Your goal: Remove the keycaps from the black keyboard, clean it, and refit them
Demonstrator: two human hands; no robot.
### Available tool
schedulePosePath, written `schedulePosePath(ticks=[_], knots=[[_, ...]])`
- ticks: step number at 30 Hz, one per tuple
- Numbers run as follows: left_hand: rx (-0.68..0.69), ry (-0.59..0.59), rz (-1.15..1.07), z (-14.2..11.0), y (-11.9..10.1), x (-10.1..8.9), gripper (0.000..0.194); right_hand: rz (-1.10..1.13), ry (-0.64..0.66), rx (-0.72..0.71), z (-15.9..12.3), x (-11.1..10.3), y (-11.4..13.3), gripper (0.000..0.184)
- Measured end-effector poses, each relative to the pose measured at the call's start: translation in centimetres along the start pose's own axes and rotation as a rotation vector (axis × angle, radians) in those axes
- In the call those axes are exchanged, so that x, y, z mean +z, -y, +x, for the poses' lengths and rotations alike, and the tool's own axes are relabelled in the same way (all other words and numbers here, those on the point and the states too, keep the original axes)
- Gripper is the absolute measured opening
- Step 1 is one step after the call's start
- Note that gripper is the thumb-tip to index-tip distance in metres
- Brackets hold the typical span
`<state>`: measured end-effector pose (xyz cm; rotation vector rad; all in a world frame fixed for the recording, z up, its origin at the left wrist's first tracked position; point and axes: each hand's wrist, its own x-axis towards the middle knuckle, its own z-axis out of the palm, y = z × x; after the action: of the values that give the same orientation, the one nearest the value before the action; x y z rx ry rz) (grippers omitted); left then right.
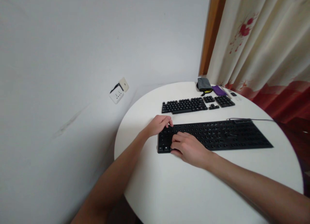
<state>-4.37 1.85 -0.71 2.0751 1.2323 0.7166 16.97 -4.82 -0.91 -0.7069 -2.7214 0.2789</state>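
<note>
A black keyboard lies on the round white table. Many of its key positions look bare, with a few keycaps seated at its lower left corner. My left hand is at the keyboard's far left corner, fingers bent down onto its edge. Over the lower left part of the keyboard, my right hand has its fingers curled and drawn together; what is between them, if anything, is hidden. Behind the keyboard, loose black keycaps are laid out in keyboard order, with a number-pad block and an arrow-key group to the right.
A grey pouch and a purple cloth-like item lie at the table's back edge, near a small dark object. A cable runs right from the keyboard. Wall sockets are at left, a curtain at right.
</note>
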Motion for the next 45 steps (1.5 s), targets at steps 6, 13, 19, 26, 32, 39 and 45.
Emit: schedulePosePath(ticks=[6, 13, 19, 26, 32, 39, 45], knots=[[0.008, 0.01, 0.0, 0.0, -0.5, 0.1, 0.047, -0.064, 0.038, -0.025, 0.0, -1.0, 0.4, 0.03], [0.014, -0.066, 0.065, 0.2, -0.5, 0.9, 0.037, -0.116, 0.089, -0.04, 0.1, -1.0, 0.8, 0.031], [0.117, -0.183, 0.203, 0.9, 0.5, 1.9, 0.025, -0.049, 0.08, -0.029, 0.1, -0.9, 0.2, 0.029], [0.21, -0.202, 0.275, 0.9, 0.7, 2.3, 0.021, 0.099, -0.132, 0.074, -0.1, -0.5, -1.3, 0.025], [0.1, -0.204, 0.269, 0.8, 1.6, 2.7, 0.024, 0.086, -0.15, 0.233, 0.1, -1.0, -3.8, 0.024], [0.002, -0.147, 0.306, 2.3, 0.3, 1.7, 0.029, -0.055, -0.105, 0.595, -0.2, -2.8, -7.6, 0.028], [0.051, -0.221, 0.497, 5.8, -0.9, 2.3, 0.021, -0.056, -0.114, 0.686, -0.5, -3.1, -9.0, 0.029]])
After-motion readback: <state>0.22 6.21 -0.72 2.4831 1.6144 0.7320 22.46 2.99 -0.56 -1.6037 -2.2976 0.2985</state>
